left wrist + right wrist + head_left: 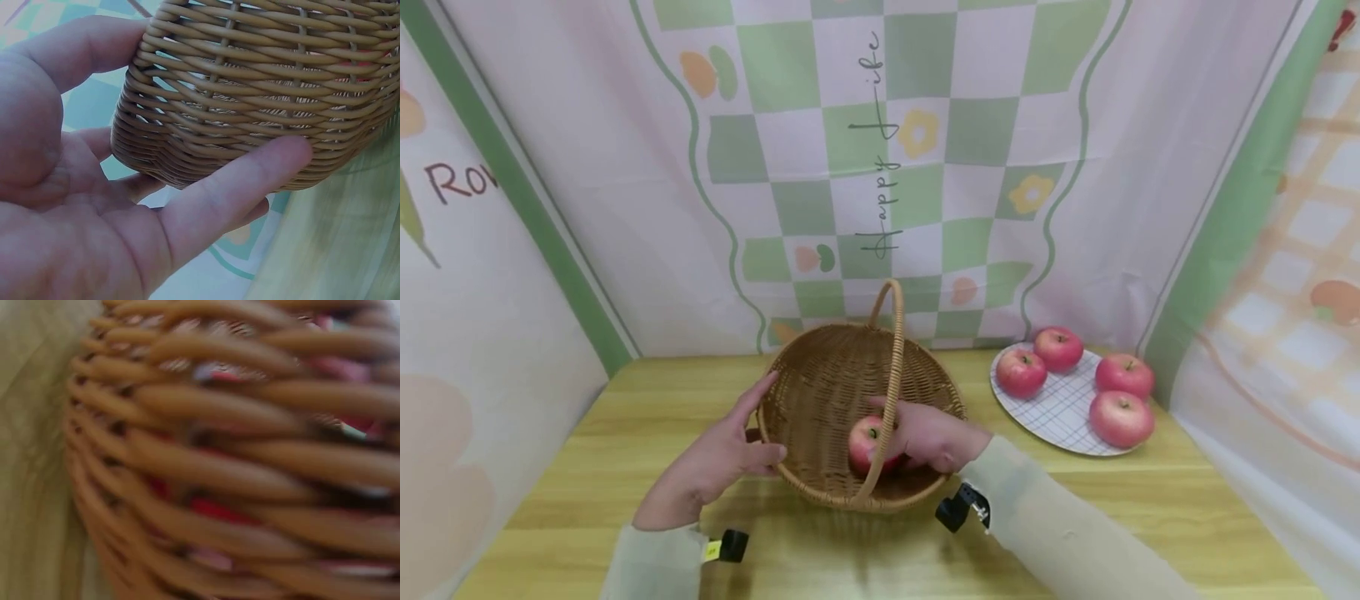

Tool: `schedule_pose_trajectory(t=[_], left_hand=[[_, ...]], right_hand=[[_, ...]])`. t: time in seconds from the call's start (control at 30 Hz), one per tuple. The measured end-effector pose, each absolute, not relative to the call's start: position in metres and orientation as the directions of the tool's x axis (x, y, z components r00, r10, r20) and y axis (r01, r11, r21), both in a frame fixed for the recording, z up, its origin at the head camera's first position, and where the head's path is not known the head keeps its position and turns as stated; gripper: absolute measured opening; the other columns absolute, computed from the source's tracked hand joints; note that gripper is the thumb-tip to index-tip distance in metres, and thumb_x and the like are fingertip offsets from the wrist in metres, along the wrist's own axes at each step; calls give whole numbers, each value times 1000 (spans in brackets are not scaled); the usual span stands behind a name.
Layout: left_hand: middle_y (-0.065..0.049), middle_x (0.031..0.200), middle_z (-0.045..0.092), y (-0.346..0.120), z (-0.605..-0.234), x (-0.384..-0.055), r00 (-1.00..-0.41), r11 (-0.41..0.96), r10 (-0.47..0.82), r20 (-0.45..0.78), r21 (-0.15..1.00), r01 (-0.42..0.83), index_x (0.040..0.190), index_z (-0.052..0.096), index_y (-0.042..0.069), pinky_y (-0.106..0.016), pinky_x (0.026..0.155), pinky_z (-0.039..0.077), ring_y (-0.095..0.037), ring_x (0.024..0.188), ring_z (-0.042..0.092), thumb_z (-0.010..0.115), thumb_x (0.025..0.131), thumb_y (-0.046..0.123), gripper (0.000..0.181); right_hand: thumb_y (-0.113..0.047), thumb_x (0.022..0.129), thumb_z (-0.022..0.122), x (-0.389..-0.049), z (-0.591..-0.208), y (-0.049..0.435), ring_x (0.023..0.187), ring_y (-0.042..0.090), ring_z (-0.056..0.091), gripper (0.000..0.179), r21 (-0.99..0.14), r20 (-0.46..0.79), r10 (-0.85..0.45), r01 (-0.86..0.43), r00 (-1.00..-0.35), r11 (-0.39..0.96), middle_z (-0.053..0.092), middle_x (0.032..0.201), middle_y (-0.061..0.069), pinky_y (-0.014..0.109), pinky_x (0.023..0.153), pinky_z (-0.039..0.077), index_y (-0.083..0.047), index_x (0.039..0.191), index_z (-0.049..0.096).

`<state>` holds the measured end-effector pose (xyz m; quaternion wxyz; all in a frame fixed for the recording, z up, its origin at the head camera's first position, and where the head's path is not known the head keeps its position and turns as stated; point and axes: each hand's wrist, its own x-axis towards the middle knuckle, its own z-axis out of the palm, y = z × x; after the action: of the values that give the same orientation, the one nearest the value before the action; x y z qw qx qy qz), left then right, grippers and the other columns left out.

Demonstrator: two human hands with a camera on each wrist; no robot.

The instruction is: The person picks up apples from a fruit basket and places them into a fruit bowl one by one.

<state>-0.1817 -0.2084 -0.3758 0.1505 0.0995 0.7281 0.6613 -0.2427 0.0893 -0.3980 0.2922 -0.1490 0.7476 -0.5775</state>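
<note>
A brown wicker basket [820, 392] with a tall arched handle [895, 358] stands on the table. My right hand [925, 433] reaches inside it and holds a red apple [861, 446] low near the front wall, thumb and fingers on either side, partly behind the handle. Through the blurred weave [206, 469] in the right wrist view, patches of red show. On the basket's left side, my left hand [722, 458] spreads thumb and fingers against the rim. From the left wrist, its extended fingers [237, 187] lie along the outer wicker wall [250, 112].
To the right of the basket, a round white plate [1052, 417] with a grid pattern carries several red apples [1122, 419]. The wood-grain table [662, 400] ends at a checkered green-and-white cloth backdrop [850, 208] behind, with printed cloth walls on both sides.
</note>
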Motion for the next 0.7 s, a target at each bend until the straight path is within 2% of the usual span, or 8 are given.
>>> schedule_pose_trajectory(t=[0.1, 0.2, 0.33, 0.43, 0.57, 0.7], left_hand=[[-28, 160, 1, -207, -375, -181, -936, 112, 343, -83, 993, -47, 160, 10, 38, -48, 82, 59, -46, 103, 62, 69, 85, -6, 105], [-27, 161, 0, -207, -375, -180, -935, 108, 345, -78, 993, -43, 160, 10, 37, -48, 82, 59, -46, 107, 61, 69, 85, -7, 106], [-25, 161, -1, -207, -374, -181, -933, 101, 353, -73, 994, -40, 160, 10, 37, -48, 82, 59, -47, 107, 61, 70, 84, -6, 106], [-27, 161, 1, -207, -373, -181, -931, 101, 358, -74, 994, -40, 160, 10, 37, -48, 82, 59, -46, 108, 61, 70, 84, -5, 106], [-28, 160, 2, -207, -374, -181, -933, 100, 351, -81, 994, -49, 161, 9, 36, -48, 82, 59, -46, 107, 61, 70, 85, -6, 106], [-27, 161, -3, -208, -375, -181, -938, 85, 333, -96, 994, -71, 161, 9, 35, -47, 82, 59, -47, 103, 62, 69, 86, -8, 105]], right_hand=[[5, 65, 85, -244, -402, 87, 98, 21, 59, 100, -926, -231, -562, 2, -794, 378, 60, 124, 10, 33, 82, 53, -11, 153, 40], [5, 62, 87, -244, -404, 85, 104, 22, 57, 96, -898, -194, -565, -87, -802, 431, 61, 121, 7, 33, 89, 49, -13, 148, 48], [8, 63, 86, -244, -405, 86, 101, 24, 59, 93, -911, -180, -561, -79, -808, 406, 62, 117, 8, 34, 87, 51, -12, 146, 50], [7, 68, 84, -244, -404, 88, 97, 24, 61, 88, -953, -177, -564, -3, -806, 303, 62, 119, 10, 36, 80, 56, -9, 147, 49], [3, 78, 80, -245, -398, 92, 82, 23, 63, 83, -990, -141, -575, 100, -806, 102, 59, 125, 17, 36, 68, 57, -7, 151, 42], [-1, 84, 74, -245, -386, 102, 89, 25, 63, 76, -985, -72, -543, 145, -836, -93, 53, 131, 19, 38, 73, 57, -6, 151, 40]])
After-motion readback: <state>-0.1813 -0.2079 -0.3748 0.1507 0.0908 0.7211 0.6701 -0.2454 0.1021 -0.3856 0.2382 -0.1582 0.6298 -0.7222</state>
